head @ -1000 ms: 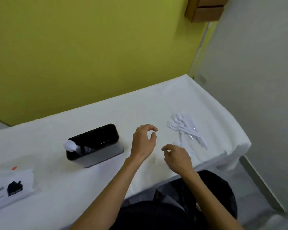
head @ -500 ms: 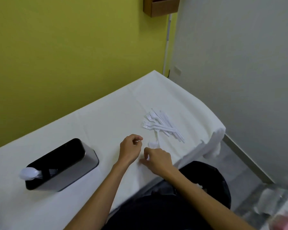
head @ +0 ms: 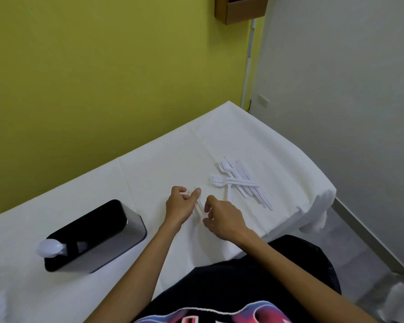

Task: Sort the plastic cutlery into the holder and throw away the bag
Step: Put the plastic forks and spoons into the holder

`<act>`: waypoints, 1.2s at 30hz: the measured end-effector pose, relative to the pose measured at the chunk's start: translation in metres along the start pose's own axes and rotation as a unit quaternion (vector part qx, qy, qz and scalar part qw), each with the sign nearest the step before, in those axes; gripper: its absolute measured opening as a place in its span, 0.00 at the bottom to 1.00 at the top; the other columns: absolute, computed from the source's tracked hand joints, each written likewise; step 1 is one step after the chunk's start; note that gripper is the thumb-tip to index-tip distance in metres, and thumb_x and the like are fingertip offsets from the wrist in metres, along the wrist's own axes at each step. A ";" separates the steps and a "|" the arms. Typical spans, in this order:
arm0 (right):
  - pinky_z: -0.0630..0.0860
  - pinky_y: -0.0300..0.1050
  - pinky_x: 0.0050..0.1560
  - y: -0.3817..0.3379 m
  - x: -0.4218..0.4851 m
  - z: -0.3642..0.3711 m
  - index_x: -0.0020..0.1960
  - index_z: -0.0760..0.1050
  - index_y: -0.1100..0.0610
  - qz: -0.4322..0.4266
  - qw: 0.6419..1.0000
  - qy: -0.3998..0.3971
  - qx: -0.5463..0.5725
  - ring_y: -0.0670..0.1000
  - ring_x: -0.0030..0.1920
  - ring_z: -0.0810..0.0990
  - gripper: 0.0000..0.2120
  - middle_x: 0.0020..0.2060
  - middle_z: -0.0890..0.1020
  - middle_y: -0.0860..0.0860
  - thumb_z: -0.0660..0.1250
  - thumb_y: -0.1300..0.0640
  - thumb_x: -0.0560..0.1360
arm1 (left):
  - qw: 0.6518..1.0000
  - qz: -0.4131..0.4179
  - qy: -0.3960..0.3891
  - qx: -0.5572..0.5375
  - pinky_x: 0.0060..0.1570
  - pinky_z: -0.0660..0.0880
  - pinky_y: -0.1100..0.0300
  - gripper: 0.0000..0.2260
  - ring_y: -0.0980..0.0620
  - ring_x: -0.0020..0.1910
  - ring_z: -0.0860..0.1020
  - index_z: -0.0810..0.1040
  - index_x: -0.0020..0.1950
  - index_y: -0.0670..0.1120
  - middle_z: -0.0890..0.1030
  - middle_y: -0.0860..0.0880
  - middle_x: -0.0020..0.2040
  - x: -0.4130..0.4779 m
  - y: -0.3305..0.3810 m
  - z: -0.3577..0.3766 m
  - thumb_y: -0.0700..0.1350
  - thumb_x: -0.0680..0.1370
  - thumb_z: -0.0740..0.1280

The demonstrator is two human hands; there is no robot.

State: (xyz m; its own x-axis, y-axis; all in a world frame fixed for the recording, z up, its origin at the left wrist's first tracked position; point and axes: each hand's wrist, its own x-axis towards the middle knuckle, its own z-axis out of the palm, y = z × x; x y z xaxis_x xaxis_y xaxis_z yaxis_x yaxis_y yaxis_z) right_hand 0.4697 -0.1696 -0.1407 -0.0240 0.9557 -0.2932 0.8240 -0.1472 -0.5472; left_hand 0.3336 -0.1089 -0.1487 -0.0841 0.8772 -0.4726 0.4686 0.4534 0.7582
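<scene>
Closest, along the bottom edge of the frame: dark shirt [head: 243, 287] with a red and blue print, both bare forearms stretched up from it over the desk [head: 173, 159], draped in a white cloth. At lower left, the holder [head: 133, 229], a long box with a black top and silver sides, standing on the cloth. One white spoon [head: 49, 248] in its near end, bowl poking out over the rim.

Slightly further, near the middle of the frame, the two hands close together over the cloth. Left hand [head: 181, 205] curled, thumb and forefinger pinching a small white plastic piece [head: 186, 194]; too pale against the cloth to tell fork from spoon. Right hand [head: 225, 221] just to the right, fingers bent, tips beside that piece; cannot tell whether gripping or merely touching.

Up and right of the hands, a loose heap of white forks [head: 240, 180] lying flat on the cloth, prongs toward the left, near the desk's right end, well apart from the holder.

Beyond the desk: yellow-green wall [head: 103, 66] filling the upper left, grey wall [head: 336, 89] at the right, a white pipe [head: 247, 61] down the corner between them, a wooden box [head: 240, 8] at the top edge.
</scene>
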 end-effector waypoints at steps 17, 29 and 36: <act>0.82 0.45 0.34 -0.001 0.012 -0.006 0.50 0.78 0.54 0.074 0.961 -0.017 0.265 0.49 0.32 0.82 0.10 0.37 0.85 0.48 0.74 0.58 0.70 | 0.975 -0.072 -0.035 -0.208 0.53 0.82 0.46 0.12 0.45 0.44 0.86 0.77 0.55 0.41 0.85 0.42 0.48 0.030 0.001 -0.010 0.46 0.76 0.74; 0.74 0.44 0.36 -0.001 0.018 -0.002 0.35 0.64 0.53 0.073 0.994 -0.060 -0.054 0.54 0.34 0.76 0.21 0.32 0.77 0.52 0.61 0.41 0.79 | 0.972 -0.055 0.021 -0.228 0.37 0.81 0.56 0.07 0.48 0.38 0.78 0.79 0.56 0.47 0.77 0.45 0.46 0.032 0.007 -0.006 0.42 0.82 0.62; 0.82 0.44 0.38 -0.016 0.023 -0.001 0.37 0.71 0.56 0.083 0.988 -0.122 -0.037 0.52 0.28 0.81 0.12 0.26 0.79 0.51 0.62 0.52 0.78 | 0.995 -0.037 -0.024 -0.085 0.32 0.72 0.61 0.13 0.51 0.38 0.75 0.73 0.65 0.46 0.78 0.47 0.50 0.028 0.009 0.004 0.45 0.80 0.62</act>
State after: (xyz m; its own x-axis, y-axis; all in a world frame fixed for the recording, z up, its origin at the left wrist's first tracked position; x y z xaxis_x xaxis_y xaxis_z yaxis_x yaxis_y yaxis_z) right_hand 0.4565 -0.1455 -0.1377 -0.0129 0.8289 -0.5592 0.8670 -0.2693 -0.4192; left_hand 0.3386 -0.0813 -0.1566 -0.0685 0.8339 -0.5476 0.3070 0.5399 0.7838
